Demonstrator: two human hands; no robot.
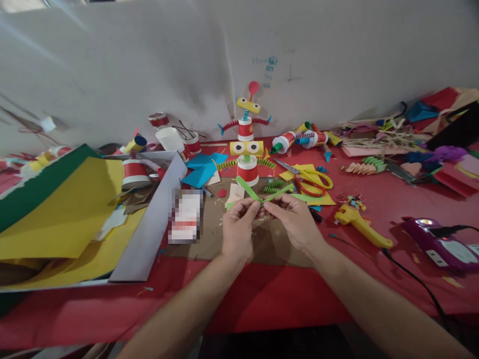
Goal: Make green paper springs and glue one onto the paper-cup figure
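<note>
My left hand (239,222) and my right hand (290,217) meet over a brown board (209,244), both pinching light green paper strips (247,188) where they join. One strip end points up and left, another up and right. Just behind my hands stands a paper-cup figure (247,169) with a yellow head, round eyes and folded green arms. A second cup figure (245,128) with red folded arms is behind it. Dark green folded paper (274,187) lies beyond my right hand. A white card (235,193) lies beyond my left hand.
Scissors (314,179) and a yellow glue gun (362,228) are at the right, near a purple power strip (441,244) with a cable. A large box (144,249) holding yellow paper stands at the left. Blue paper (202,169) and paper scraps (377,134) lie farther back.
</note>
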